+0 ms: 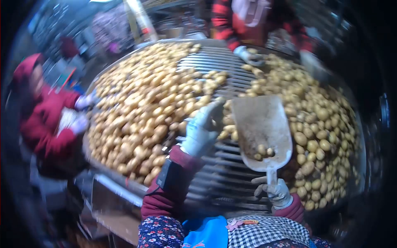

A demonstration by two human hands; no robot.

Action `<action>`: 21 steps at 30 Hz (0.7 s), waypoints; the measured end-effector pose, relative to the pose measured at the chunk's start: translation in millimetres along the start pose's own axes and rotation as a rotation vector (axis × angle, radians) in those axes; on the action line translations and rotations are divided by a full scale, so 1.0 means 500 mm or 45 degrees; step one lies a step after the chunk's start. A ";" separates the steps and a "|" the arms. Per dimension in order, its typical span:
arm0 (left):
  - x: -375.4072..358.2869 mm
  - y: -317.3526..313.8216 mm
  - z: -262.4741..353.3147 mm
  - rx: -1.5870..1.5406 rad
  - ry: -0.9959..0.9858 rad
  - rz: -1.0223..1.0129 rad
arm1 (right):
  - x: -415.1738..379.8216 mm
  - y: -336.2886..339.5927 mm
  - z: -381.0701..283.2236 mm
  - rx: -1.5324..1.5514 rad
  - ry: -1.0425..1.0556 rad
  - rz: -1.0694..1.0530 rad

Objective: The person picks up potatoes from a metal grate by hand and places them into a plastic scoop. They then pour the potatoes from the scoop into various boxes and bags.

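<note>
Potatoes (261, 149), a few and small, lie within the scoop (261, 124), near its handle end. The right hand (279, 194), gloved, is closed around the scoop's handle, two fingers extending to one side; the broad blade points away from the wearer. The left hand (201, 130), also gloved, is raised over the table (219, 177), partly open, its fingers curved and apart from the thumb; blur prevents telling whether it touches a potato. A dark rectangular object (164, 173) sits on the left forearm, over a dark red sleeve (159, 202).

Beyond the hands, the table shows a surface of parallel bars within a raised rim. One large heap of potatoes (140, 111) covers its left part; a second heap (320, 144) covers its right part, beside the scoop. Bare bars run between the two, from the near edge, with further bars exposed at the far side.

At the left rim, a person in a dark red hooded garment (49, 115) has both gloved hands near the left heap. At the far rim, a person in red-and-black checked sleeves (225, 25) reaches with one gloved hand (250, 56) to the potatoes; the other gloved hand (313, 66) is blurred above the right heap.
</note>
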State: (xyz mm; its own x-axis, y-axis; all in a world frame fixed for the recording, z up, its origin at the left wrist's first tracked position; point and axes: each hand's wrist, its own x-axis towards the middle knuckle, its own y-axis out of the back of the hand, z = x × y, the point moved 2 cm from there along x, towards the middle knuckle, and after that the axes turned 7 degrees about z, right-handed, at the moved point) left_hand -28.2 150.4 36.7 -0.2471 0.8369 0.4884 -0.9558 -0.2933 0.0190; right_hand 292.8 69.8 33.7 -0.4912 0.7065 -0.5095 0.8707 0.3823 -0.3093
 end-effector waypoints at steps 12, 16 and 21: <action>-0.870 0.190 0.432 0.543 0.558 1.857 | -0.005 -0.058 0.061 -0.172 0.177 -0.270; -1.061 0.181 0.514 0.252 0.471 2.541 | 0.029 -0.072 0.085 -0.032 0.045 -0.308; -1.319 0.251 0.550 0.170 0.437 2.967 | 0.060 -0.101 0.109 -0.008 -0.069 -0.371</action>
State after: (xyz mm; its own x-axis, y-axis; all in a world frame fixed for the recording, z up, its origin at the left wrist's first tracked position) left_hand 58.8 -565.3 -42.9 -0.5065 -0.7939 -0.3365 0.8572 -0.5057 -0.0970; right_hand 233.0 39.1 -9.7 -0.7208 0.5337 -0.4423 0.6930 0.5682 -0.4437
